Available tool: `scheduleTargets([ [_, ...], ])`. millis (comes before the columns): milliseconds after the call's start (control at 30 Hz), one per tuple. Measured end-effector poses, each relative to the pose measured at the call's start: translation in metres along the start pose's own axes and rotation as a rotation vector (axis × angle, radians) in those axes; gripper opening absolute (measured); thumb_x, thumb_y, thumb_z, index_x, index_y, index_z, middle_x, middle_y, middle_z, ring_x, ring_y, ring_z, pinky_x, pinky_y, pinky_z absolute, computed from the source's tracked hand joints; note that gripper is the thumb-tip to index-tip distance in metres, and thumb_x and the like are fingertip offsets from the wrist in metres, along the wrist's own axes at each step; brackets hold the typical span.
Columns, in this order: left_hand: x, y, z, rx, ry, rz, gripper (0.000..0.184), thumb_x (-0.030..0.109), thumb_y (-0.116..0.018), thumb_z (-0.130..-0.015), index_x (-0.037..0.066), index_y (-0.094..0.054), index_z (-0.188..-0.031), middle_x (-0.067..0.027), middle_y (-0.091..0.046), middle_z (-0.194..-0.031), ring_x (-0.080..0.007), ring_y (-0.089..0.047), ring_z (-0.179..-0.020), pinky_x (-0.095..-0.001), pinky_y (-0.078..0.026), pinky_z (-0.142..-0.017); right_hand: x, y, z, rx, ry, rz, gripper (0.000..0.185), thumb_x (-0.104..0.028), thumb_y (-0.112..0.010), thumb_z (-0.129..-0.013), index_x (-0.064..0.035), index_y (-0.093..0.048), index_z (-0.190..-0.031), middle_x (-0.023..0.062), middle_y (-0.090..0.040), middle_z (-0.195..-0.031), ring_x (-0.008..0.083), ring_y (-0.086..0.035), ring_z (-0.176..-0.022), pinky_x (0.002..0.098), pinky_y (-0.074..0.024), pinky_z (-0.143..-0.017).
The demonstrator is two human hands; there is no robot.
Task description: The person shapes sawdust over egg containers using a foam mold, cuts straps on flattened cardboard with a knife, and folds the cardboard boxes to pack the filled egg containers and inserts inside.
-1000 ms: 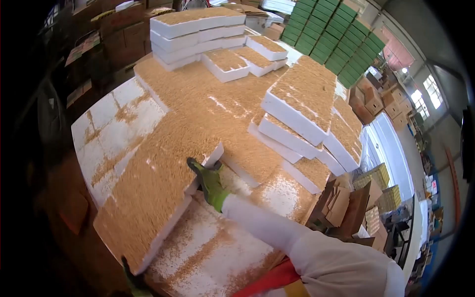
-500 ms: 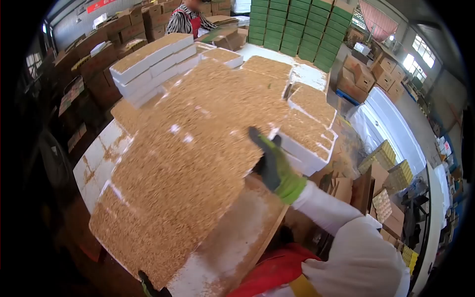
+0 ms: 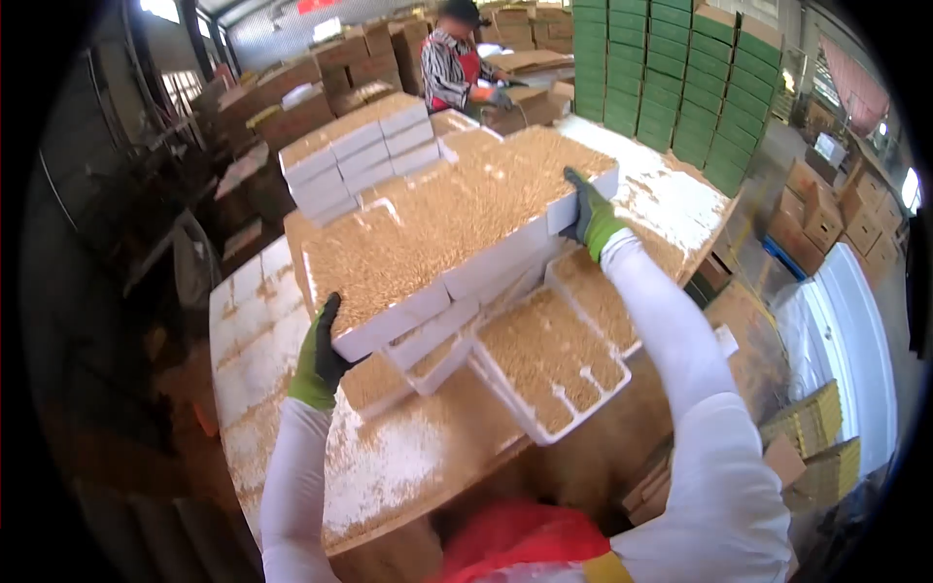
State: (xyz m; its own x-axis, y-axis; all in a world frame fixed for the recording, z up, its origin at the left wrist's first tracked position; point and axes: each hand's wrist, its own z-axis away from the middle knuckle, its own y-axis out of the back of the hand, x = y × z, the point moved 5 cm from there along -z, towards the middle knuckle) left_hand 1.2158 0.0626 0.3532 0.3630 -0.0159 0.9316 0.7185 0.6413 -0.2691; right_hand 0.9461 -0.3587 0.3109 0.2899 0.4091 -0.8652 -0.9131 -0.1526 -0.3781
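Okay, on the big table (image 3: 671, 189) the stack of filled trays (image 3: 364, 160) at the far left looks squared up, while the long row of filled trays (image 3: 457, 219) sits over lower trays, can't tell if lifted clear. Near edge looks unfinished: the loose tray (image 3: 549, 364) lies askew below the row, out of line. You've got a wide two-handed hold on the row, left hand (image 3: 319, 364) at the near-left end, right hand (image 3: 595, 219) at the far-right end, hidden fingertips unclear.
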Motion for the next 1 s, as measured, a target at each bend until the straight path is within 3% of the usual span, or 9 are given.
scheduleTargets([
  [133,-0.004,-0.004,-0.049,0.028,-0.013,-0.381,0.065,0.062,-0.049,-0.091,0.025,-0.041,-0.145,0.0022,-0.055,-0.132,-0.0182,-0.062,-0.100,-0.0384,-0.055,-0.063,-0.024,0.008,0.004,0.156,0.181,0.455,0.095,-0.052,-0.071,-0.078,0.0080,-0.033,-0.141,0.0228,-0.049,-0.132,0.0280,-0.057,-0.108,0.0387,-0.0508,-0.086],
  [233,0.010,-0.024,-0.022,0.151,0.153,-0.643,0.076,0.058,-0.052,-0.092,0.006,-0.036,-0.145,-0.0107,-0.047,-0.141,-0.0252,-0.050,-0.121,-0.0403,-0.046,-0.097,-0.019,0.011,-0.008,0.130,0.329,0.784,0.087,-0.048,-0.065,-0.083,0.0040,-0.030,-0.144,0.0244,-0.046,-0.136,0.0306,-0.054,-0.115,0.0408,-0.0470,-0.093],
  [300,0.019,-0.068,-0.015,-0.116,-0.226,-0.255,0.065,0.043,-0.051,-0.097,0.000,-0.037,-0.143,-0.0099,-0.046,-0.142,-0.0255,-0.050,-0.122,-0.0358,-0.041,-0.102,-0.010,0.020,-0.007,0.091,0.414,0.897,0.083,-0.046,-0.061,-0.086,0.0014,-0.028,-0.145,0.0254,-0.044,-0.138,0.0322,-0.052,-0.120,0.0422,-0.0445,-0.098],
  [400,0.013,-0.042,-0.015,-0.068,-0.293,-0.240,0.061,0.040,-0.051,-0.098,-0.001,-0.038,-0.141,-0.0122,-0.044,-0.142,-0.0256,-0.047,-0.125,-0.0384,-0.039,-0.104,0.007,0.055,0.039,0.056,0.613,0.652,0.075,-0.042,-0.056,-0.091,-0.0025,-0.025,-0.148,0.0269,-0.041,-0.142,0.0348,-0.048,-0.128,0.0442,-0.0407,-0.104],
  [433,0.007,-0.033,-0.015,-0.072,-0.307,-0.230,0.060,0.038,-0.051,-0.098,-0.001,-0.039,-0.141,-0.0129,-0.043,-0.142,-0.0257,-0.046,-0.126,-0.0392,-0.039,-0.104,0.007,0.074,0.090,0.175,0.566,0.438,0.079,-0.039,-0.070,-0.083,0.0021,-0.034,-0.141,0.0296,-0.052,-0.129,0.0341,-0.058,-0.115,0.0407,-0.0471,-0.095],
  [500,-0.008,-0.028,-0.015,-0.111,-0.329,-0.211,0.057,0.036,-0.051,-0.098,-0.002,-0.039,-0.140,-0.0144,-0.042,-0.142,-0.0257,-0.045,-0.128,-0.0410,-0.038,-0.106,0.006,0.117,0.176,0.178,0.798,0.219,0.056,-0.014,-0.071,-0.085,-0.0001,-0.044,-0.132,0.0121,-0.064,-0.101,0.0191,-0.065,-0.087,0.0289,-0.0521,-0.077],
  [567,-0.019,-0.046,-0.017,-0.119,-0.363,-0.278,0.056,0.035,-0.051,-0.098,-0.002,-0.040,-0.139,-0.0151,-0.042,-0.142,-0.0258,-0.044,-0.129,-0.0417,-0.037,-0.107,0.046,0.167,0.230,0.297,0.839,0.001,0.044,0.002,-0.065,-0.087,-0.0012,-0.049,-0.128,0.0059,-0.063,-0.101,0.0078,-0.060,-0.091,0.0205,-0.0491,-0.077],
  [833,-0.081,-0.235,0.004,-0.290,-0.560,-0.788,0.062,0.034,-0.057,-0.093,-0.002,-0.039,-0.140,-0.0151,-0.043,-0.142,-0.0259,-0.043,-0.130,-0.0405,-0.034,-0.109,0.280,0.379,0.395,1.072,0.283,0.109,0.027,0.002,-0.061,-0.086,-0.0053,-0.058,-0.112,0.0046,-0.062,-0.100,0.0110,-0.063,-0.088,0.0250,-0.0509,-0.078],
  [1000,-0.075,-0.372,0.040,-0.549,-0.840,-0.910,0.065,0.034,-0.061,-0.090,-0.003,-0.039,-0.140,-0.0151,-0.044,-0.142,-0.0261,-0.042,-0.131,-0.0397,-0.032,-0.110,0.480,0.457,0.496,1.431,-0.086,-0.575,0.020,-0.026,-0.057,-0.094,-0.0124,-0.056,-0.109,0.0074,-0.064,-0.088,0.0239,-0.066,-0.068,0.0349,-0.0508,-0.052],
])
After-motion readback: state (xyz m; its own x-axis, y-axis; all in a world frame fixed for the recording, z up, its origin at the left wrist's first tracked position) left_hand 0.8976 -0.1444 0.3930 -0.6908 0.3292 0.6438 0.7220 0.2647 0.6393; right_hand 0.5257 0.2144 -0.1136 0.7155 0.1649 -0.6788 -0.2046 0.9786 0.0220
